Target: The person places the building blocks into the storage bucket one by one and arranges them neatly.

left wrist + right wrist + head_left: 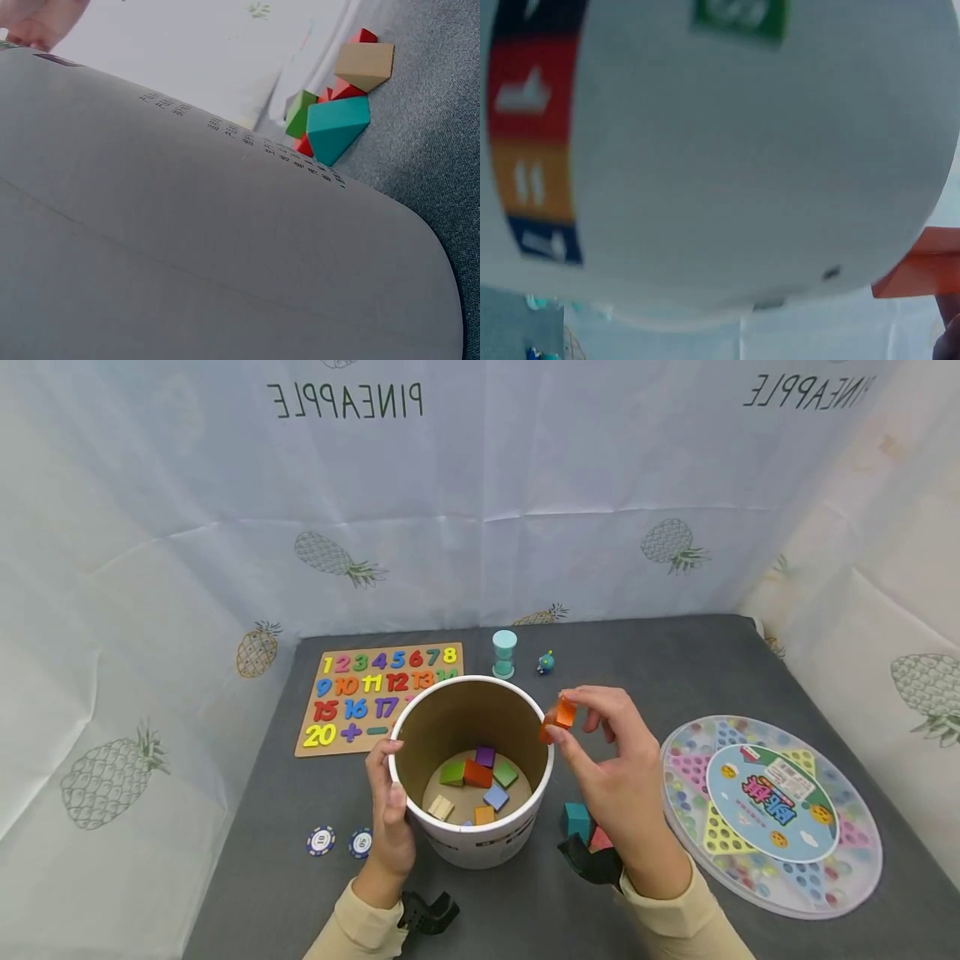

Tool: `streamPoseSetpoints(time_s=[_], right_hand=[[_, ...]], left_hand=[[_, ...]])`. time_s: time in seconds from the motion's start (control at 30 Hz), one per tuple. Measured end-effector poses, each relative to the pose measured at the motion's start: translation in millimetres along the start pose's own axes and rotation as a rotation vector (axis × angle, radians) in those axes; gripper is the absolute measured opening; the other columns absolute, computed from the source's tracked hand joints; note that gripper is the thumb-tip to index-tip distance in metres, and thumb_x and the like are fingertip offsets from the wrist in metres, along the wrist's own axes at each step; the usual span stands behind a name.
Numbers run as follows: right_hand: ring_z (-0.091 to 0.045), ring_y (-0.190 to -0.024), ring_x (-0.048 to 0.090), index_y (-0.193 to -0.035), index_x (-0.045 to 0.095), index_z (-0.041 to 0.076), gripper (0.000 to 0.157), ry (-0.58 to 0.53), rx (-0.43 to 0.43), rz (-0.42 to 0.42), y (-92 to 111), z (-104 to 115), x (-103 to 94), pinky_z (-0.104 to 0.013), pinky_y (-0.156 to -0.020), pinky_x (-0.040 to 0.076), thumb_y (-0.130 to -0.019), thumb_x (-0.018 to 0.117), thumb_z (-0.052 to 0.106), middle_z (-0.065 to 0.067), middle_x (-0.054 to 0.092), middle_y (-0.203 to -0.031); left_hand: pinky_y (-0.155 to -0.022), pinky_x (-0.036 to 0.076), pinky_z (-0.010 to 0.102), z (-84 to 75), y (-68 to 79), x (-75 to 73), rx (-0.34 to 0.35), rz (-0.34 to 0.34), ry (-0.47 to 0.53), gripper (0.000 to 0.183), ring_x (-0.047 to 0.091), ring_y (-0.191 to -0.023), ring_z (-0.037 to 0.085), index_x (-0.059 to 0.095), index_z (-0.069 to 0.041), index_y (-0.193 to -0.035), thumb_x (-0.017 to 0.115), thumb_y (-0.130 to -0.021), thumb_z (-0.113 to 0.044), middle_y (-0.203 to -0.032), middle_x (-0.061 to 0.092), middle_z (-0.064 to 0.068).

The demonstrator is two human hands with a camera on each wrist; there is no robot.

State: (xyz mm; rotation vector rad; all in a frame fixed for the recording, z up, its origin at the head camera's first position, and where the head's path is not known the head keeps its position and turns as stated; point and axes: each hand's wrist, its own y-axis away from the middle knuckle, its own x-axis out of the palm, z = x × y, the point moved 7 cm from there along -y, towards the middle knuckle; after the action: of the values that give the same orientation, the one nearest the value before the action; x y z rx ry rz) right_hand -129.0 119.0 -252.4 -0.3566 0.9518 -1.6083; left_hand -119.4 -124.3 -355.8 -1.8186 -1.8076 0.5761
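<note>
White bucket (471, 853), partly filled: work judged incomplete. Left hand (392, 835), partly curled, grips it at the left; right hand (617, 768), thumb and fingertips nearly meeting, pinches an orange block (566, 713) beside it. Coloured blocks (477, 773) lie inside; a teal block (577, 821) and others outside.

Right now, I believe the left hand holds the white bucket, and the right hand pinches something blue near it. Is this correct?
Not quite: the colour is wrong. The head view shows the right hand pinching at least one orange block near the white bucket. The left hand does hold the bucket.
</note>
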Motion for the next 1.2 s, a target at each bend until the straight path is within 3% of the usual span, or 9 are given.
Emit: streamPoseSetpoints(time_s=[0.23,0.33,0.47,0.57,0.63,0.77,0.93,1.03,1.2], right_hand=[[-0.016,-0.09,0.049,-0.1,0.068,0.016,0.032,-0.016,-0.038,0.22,10.9,6.4,42.5,-0.027,-0.074,0.038,-0.072,0.083,0.012,0.004,0.067,-0.109],[-0.015,-0.095,0.048,-0.101,0.068,0.018,0.026,0.025,-0.042,0.266,14.9,2.7,50.1,-0.029,-0.079,0.038,-0.078,0.08,0.022,0.006,0.065,-0.11],[-0.018,-0.094,0.05,-0.101,0.069,0.016,0.021,0.093,-0.04,0.161,19.5,-14.6,23.0,-0.031,-0.081,0.039,-0.081,0.076,0.018,0.003,0.062,-0.105],[-0.016,-0.084,0.051,-0.099,0.069,0.015,0.019,0.233,0.047,0.156,29.8,-41.9,-3.7,-0.026,-0.072,0.04,-0.081,0.073,0.008,0.003,0.061,-0.098],[-0.012,-0.076,0.05,-0.1,0.068,0.017,0.02,0.375,0.177,0.238,41.0,-66.1,-17.2,-0.024,-0.062,0.04,-0.083,0.071,0.006,0.004,0.059,-0.095],[-0.012,-0.063,0.051,-0.113,0.066,0.017,0.03,0.626,0.447,0.516,74.9,-111.6,-34.5,-0.028,-0.051,0.041,-0.084,0.069,0.008,-0.002,0.061,-0.101],[-0.019,-0.068,0.057,-0.125,0.061,0.012,0.047,0.705,0.525,0.784,110.3,-141.9,-33.7,-0.036,-0.055,0.047,-0.08,0.072,0.005,-0.015,0.059,-0.116],[-0.021,-0.072,0.058,-0.121,0.062,0.011,0.046,0.698,0.511,0.817,120.0,-150.9,-28.5,-0.039,-0.059,0.049,-0.077,0.074,0.003,-0.013,0.059,-0.109],[-0.02,-0.069,0.056,-0.112,0.066,0.012,0.039,0.687,0.5,0.758,120.8,-156.1,-26.6,-0.039,-0.06,0.049,-0.075,0.075,0.001,-0.009,0.057,-0.099]], left_hand=[[-0.1,0.03,0.042,-0.2,3.7,-5.0,-0.029,-0.028,0.01,0.052,0.026,-0.124,0.046,0.021,0.0,-0.134,0.031,-0.097,-0.035,-0.141,0.024,0.027],[-0.098,0.031,0.041,-1.5,7.2,-9.5,-0.026,-0.05,0.028,0.052,0.027,-0.122,0.046,0.021,-0.001,-0.135,0.031,-0.096,-0.033,-0.14,0.024,0.029],[-0.099,0.031,0.041,-0.8,8.6,-6.1,-0.009,-0.027,0.046,0.052,0.027,-0.124,0.045,0.02,0.001,-0.135,0.03,-0.097,-0.032,-0.138,0.023,0.031],[-0.1,0.031,0.042,0.0,7.1,-2.2,0.007,-0.011,0.05,0.052,0.027,-0.124,0.045,0.019,0.002,-0.135,0.03,-0.097,-0.033,-0.138,0.023,0.031],[-0.1,0.03,0.042,0.2,5.2,-1.0,0.012,-0.009,0.046,0.053,0.026,-0.125,0.045,0.02,0.002,-0.135,0.03,-0.097,-0.034,-0.139,0.023,0.031],[-0.101,0.03,0.042,-0.5,2.8,-0.7,0.008,-0.008,0.03,0.053,0.025,-0.125,0.045,0.02,0.002,-0.134,0.03,-0.097,-0.035,-0.14,0.023,0.03],[-0.1,0.029,0.043,-2.0,2.4,-1.6,-0.003,-0.01,0.017,0.052,0.025,-0.125,0.044,0.02,0.002,-0.134,0.03,-0.097,-0.034,-0.14,0.023,0.029],[-0.1,0.029,0.043,-2.2,2.2,-1.6,-0.001,-0.013,0.021,0.052,0.025,-0.125,0.044,0.02,0.002,-0.134,0.03,-0.097,-0.033,-0.14,0.023,0.029],[-0.101,0.029,0.043,-0.5,2.2,-0.3,-0.001,-0.018,0.029,0.052,0.026,-0.125,0.044,0.02,0.002,-0.134,0.03,-0.097,-0.033,-0.141,0.023,0.029]])
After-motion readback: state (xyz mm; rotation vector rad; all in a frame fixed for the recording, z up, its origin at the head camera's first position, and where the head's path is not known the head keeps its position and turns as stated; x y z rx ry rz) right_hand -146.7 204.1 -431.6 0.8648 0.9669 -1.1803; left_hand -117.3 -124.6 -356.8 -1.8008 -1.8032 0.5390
